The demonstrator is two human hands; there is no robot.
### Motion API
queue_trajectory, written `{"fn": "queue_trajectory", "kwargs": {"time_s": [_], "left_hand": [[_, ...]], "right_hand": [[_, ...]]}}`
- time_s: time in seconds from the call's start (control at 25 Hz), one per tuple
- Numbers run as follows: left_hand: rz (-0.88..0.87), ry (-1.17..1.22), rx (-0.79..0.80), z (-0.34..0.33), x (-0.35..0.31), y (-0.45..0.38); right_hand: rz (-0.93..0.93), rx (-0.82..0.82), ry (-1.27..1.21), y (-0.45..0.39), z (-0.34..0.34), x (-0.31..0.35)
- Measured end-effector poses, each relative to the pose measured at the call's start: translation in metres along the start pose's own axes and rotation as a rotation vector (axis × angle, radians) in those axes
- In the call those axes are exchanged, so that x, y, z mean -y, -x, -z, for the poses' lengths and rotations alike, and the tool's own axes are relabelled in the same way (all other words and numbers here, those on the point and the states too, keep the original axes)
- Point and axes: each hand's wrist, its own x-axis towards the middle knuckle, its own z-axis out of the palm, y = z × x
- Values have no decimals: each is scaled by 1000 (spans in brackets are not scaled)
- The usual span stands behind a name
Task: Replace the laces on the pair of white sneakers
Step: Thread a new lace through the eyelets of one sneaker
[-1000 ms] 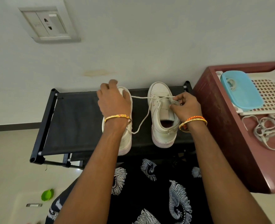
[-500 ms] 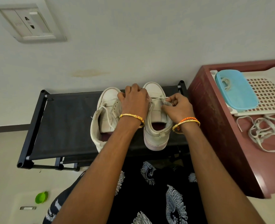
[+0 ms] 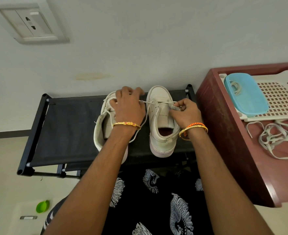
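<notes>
Now both hands (image 3: 129,106) (image 3: 185,113) pull lace (image 3: 158,102) taut across right sneaker (image 3: 162,126).

black rack (image 3: 68,126) by wall — blue lid (image 3: 245,94) on white basket (image 3: 282,97), maroon table (image 3: 224,133); green cup (image 3: 42,206) on floor.

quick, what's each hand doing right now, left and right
Left hand: fingers curled, pulling the lace that runs out of the right sneaker.
Right hand: pinching that sneaker's eyelet edge and lace.
</notes>
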Motion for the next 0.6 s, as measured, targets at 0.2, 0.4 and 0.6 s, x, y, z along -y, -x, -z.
{"fn": "queue_trajectory", "kwargs": {"time_s": [0.2, 0.4, 0.6], "left_hand": [[-165, 1, 48, -7, -14, 3], [-132, -8, 79, -10, -8, 0], [-136, -9, 105, -7, -6, 0]], "right_hand": [[-17, 14, -5, -1, -2, 2], [-37, 68, -16, -5, 1, 0], [-43, 73, -2, -7, 1, 0]]}}
